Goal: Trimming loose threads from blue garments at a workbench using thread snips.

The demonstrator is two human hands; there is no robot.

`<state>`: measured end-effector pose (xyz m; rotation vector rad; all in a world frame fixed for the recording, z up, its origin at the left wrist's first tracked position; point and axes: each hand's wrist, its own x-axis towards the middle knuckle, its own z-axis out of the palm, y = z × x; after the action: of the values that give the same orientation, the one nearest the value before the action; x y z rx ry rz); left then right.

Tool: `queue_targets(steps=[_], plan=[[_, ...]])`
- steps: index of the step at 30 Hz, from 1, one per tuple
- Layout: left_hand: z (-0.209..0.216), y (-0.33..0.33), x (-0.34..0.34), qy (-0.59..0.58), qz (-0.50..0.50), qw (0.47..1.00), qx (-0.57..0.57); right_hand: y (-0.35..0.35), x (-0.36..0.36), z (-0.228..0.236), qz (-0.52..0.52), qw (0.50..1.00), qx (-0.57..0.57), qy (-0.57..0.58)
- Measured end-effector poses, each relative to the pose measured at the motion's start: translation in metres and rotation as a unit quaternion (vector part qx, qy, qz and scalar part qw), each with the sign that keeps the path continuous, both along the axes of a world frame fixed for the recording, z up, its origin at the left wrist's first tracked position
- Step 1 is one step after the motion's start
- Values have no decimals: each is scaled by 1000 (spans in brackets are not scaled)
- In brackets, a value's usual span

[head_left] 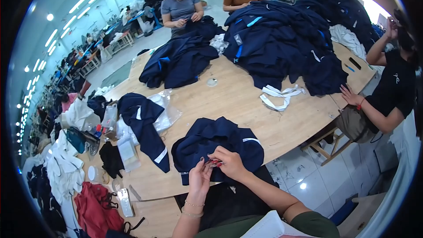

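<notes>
A dark navy garment (211, 139) with a white strip at its right side lies bunched on the near table edge, right in front of me. Over its front fold my two hands meet. My right hand (230, 164) is closed around a small red thing (216, 163), perhaps thread snips; the fingers hide most of it. My left hand (200, 178) is raised against it with fingertips pinched together, and what lies between them is too small to make out. To the left lies another navy garment piece (147, 128) with white strips, partly on clear plastic.
Large navy garment heaps (282, 39) cover the far table (194, 101). White straps (282, 97) lie before them. Red cloth (94, 207), a silvery packet (125, 202) and a jar (94, 174) sit at left. Two people stand across; another is at right beside a stool (330, 147).
</notes>
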<state>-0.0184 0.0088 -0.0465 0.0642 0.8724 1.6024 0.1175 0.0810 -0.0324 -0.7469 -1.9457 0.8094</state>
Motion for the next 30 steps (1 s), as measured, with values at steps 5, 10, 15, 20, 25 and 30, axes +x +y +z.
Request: queue_targets(steps=[5,10,15,20,25,30], plan=[[-15,-7,-11,-3,1,1000,-10,3,-12,0,10,1000,-7,-17],[-7,-6,-10,-14,-14,999,-42,9,-17,4,18,996,-84,3],[-9,-5,-9,-19,-7,999,-33,6,-21,-5,5,988,-145,44],[3,4,0,-23,-27,999,-4,7,1,3,-32,979,-169,107],[7,-5,-2,39,-1,999,-19,3,11,16,-9,978,-188,94],[15,6,6,24,-2,1000,-20,14,28,26,-68,972,-221,43]])
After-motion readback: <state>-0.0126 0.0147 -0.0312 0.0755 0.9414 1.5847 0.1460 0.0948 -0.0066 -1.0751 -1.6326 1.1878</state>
